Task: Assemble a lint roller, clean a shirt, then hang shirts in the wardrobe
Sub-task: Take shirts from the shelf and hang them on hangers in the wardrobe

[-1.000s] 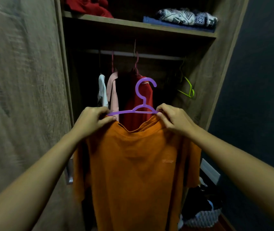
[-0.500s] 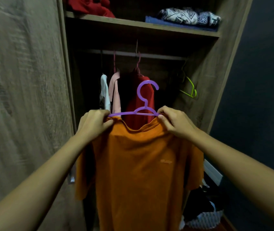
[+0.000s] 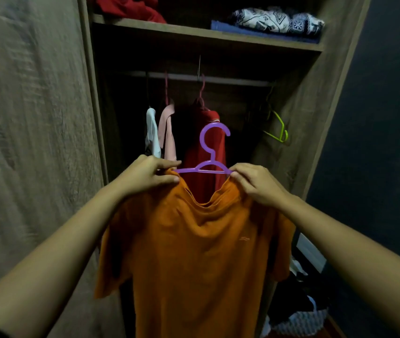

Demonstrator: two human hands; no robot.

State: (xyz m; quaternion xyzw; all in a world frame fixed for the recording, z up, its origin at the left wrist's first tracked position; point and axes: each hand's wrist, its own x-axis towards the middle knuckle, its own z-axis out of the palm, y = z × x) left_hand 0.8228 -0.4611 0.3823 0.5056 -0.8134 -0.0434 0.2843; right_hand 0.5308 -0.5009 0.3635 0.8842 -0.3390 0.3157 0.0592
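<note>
- The orange shirt (image 3: 194, 252) is on the purple hanger (image 3: 206, 167) and held up at the centre of view, right in front of the open wardrobe (image 3: 303, 113).
- The left hand (image 3: 145, 176) pinches the collar and the hanger's arm at 9 o'clock of the neckline, fingers pressed together on the cloth.
- The right hand (image 3: 257, 184) pinches the other shoulder at 3 o'clock, thumb and fingertips closed on fabric and hanger.
- The neck sags in the middle, so the shoulders look not quite settled on the hanger yet.
- The rail (image 3: 230, 80) runs at 12 o'clock above the hook; the hook is well below it, not yet hung.
- Already on the rail: a white garment (image 3: 151, 132), a pink one (image 3: 167, 128) and a red shirt (image 3: 206, 147), with a green hanger (image 3: 279, 129) empty at 2 o'clock.
- No lint roller in sight, so I judge this to be the hanging stage; what's left is to lift the hook onto the rail, probably in the gap between the red shirt and the green hanger.
</note>
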